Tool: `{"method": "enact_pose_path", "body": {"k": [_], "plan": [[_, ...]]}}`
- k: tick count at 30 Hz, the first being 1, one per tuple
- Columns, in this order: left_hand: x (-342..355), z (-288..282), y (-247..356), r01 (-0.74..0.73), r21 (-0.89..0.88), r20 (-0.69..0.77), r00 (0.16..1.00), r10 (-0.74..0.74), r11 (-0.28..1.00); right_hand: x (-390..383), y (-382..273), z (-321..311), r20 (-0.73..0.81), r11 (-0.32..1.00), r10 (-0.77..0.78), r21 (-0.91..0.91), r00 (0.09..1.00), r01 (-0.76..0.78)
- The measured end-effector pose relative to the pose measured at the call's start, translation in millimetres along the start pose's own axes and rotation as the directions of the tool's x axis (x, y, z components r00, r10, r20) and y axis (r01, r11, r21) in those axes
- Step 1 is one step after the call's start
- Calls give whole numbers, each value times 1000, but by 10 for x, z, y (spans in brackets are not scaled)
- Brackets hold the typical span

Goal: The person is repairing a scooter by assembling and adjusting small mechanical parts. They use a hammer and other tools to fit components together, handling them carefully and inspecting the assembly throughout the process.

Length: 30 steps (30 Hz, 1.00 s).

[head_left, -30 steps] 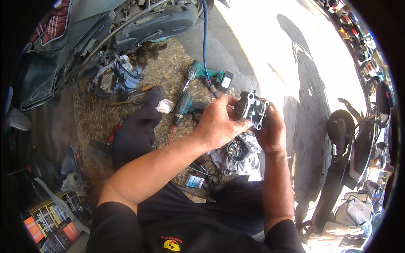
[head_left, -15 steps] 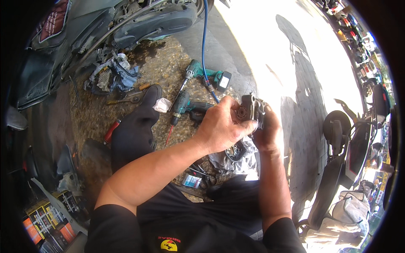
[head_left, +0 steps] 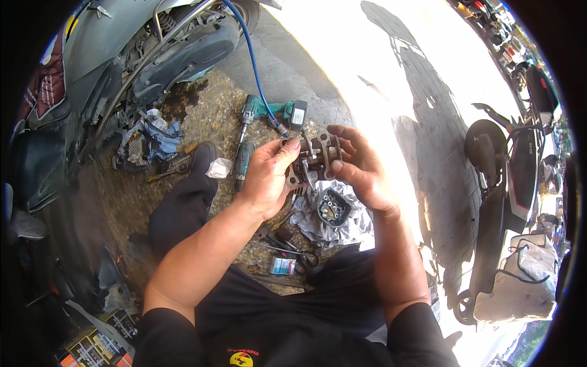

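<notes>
Between my hands is a metal rocker arm assembly [head_left: 315, 156] from an engine, its ring-shaped bolt ears facing up. My left hand [head_left: 269, 177] grips its left side, thumb on top near the upper ear. At the other side my right hand [head_left: 367, 174] holds it by the edge, thumb pressed against it and the upper fingers spread behind. Below it, a dark engine cover [head_left: 334, 208] with small metal bolts inside lies on a crumpled grey cloth [head_left: 299, 217].
A green impact wrench [head_left: 249, 109] with a blue air hose [head_left: 252, 52] beside it lies ahead. A second driver [head_left: 244, 162] is partly hidden by my left hand. Blue rags [head_left: 162, 137], a white tissue [head_left: 219, 168] and a small box [head_left: 283, 265] lie on the floor. A scooter [head_left: 183, 61] stands far left.
The rocker arm assembly has been turned so its ears face up, and sits lower and further left. My right hand's fingers have spread. The engine cover now shows fully.
</notes>
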<state>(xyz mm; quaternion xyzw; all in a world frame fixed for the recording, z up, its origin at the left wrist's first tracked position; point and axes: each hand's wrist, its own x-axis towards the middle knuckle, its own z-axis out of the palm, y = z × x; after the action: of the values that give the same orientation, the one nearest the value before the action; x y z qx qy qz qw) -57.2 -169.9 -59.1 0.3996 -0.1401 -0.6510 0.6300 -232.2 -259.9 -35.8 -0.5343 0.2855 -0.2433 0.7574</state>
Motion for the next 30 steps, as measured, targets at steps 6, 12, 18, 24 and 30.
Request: {"method": "enact_pose_path", "body": {"k": [6, 12, 18, 24, 30], "plan": [[11, -15, 60, -14, -3, 80, 997, 14, 1000, -70, -138, -129, 61, 993, -37, -107, 997, 43], [-44, 39, 115, 40, 28, 61, 997, -42, 999, -87, -167, -130, -16, 965, 26, -259, 1000, -30], [-28, 35, 148, 139, -2, 87, 987, -138, 990, -152, -234, -126, 50, 920, -95, -377, 994, 107], [-24, -3, 129, 117, -33, 135, 985, -111, 993, -154, -270, -113, 120, 893, -146, -411, 982, 183], [3, -25, 150, 103, -7, 179, 979, -100, 995, -143, -243, -142, 172, 816, -242, -497, 955, 297]]}}
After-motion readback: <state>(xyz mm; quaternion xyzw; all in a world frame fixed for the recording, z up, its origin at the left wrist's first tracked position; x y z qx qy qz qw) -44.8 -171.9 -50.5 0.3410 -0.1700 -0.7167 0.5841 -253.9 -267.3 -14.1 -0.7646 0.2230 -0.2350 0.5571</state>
